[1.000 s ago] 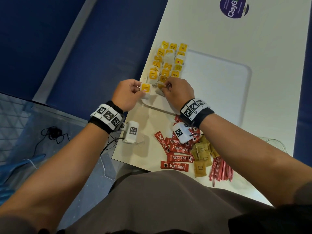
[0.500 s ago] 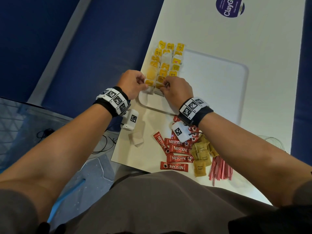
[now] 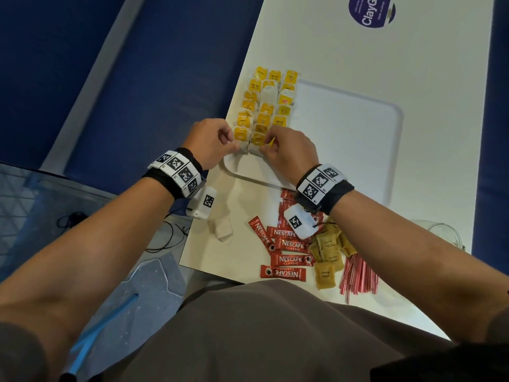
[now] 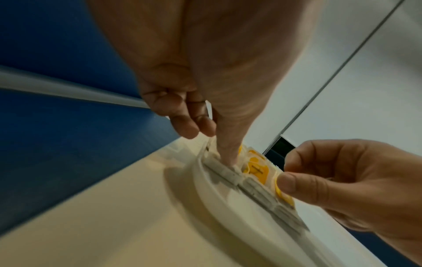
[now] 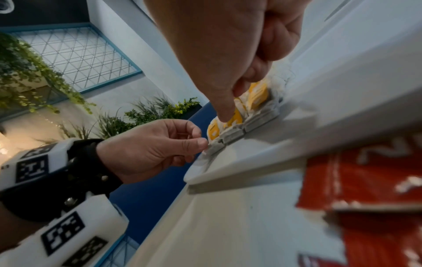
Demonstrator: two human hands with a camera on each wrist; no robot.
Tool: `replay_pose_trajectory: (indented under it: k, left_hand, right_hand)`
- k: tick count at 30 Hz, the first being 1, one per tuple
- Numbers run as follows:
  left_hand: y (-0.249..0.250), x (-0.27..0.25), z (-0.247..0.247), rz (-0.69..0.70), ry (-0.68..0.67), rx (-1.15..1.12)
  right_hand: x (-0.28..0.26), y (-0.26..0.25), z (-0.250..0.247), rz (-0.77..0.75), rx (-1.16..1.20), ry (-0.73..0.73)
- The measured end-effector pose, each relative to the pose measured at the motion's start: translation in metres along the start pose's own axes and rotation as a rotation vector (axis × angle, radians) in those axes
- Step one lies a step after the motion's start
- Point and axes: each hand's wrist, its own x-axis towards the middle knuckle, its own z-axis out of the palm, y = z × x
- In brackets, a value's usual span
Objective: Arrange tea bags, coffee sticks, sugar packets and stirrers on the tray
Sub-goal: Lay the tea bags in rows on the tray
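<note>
A white tray (image 3: 344, 139) lies on the table, with several yellow-tagged tea bags (image 3: 264, 106) in three columns along its left side. Both hands work at the nearest row. My left hand (image 3: 234, 146) pinches the near edge of the left-column tea bag (image 3: 242, 133), its thumb (image 4: 230, 157) pressing down on the bag. My right hand (image 3: 268, 146) pinches a yellow tag (image 4: 282, 189) of the neighbouring tea bag (image 3: 259, 139) between thumb and forefinger. Red coffee sticks (image 3: 289, 245), brown sugar packets (image 3: 327, 257) and red stirrers (image 3: 358, 277) lie on the table in front of the tray.
One loose tea bag (image 3: 221, 230) lies near the table's left edge, under my left wrist. A glass jar (image 3: 443, 232) stands at the right edge. A purple round sticker (image 3: 370, 9) marks the far end. Blue floor drops off left of the table.
My left hand carried a yellow-tagged tea bag forward from the tray's near corner and laid it in the left column's nearest row. My right hand stayed at the neighbouring bag.
</note>
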Motion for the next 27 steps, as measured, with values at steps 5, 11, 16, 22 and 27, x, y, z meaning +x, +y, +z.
replay_pose_trajectory:
  k: [5,11,16,22,27]
  left_hand:
    - [-0.001,-0.003,0.005,0.03,-0.087,0.081]
    - [0.004,0.003,0.006,0.041,-0.091,0.104]
    - [0.004,0.007,0.005,0.033,-0.092,0.085]
    - [0.006,-0.002,0.001,0.027,-0.075,0.062]
    - [0.003,-0.028,-0.01,0.043,-0.097,0.053]
  right_hand:
    - [-0.005,0.002,0.011,-0.125,-0.12,-0.062]
    - [0.001,0.002,0.008,-0.137,-0.107,-0.064]
    - [0.001,0.003,0.007,-0.139,-0.086,-0.068]
    - [-0.004,0.0,0.005,-0.11,-0.051,-0.064]
    - [-0.019,-0.005,0.001,-0.143,0.037,-0.106]
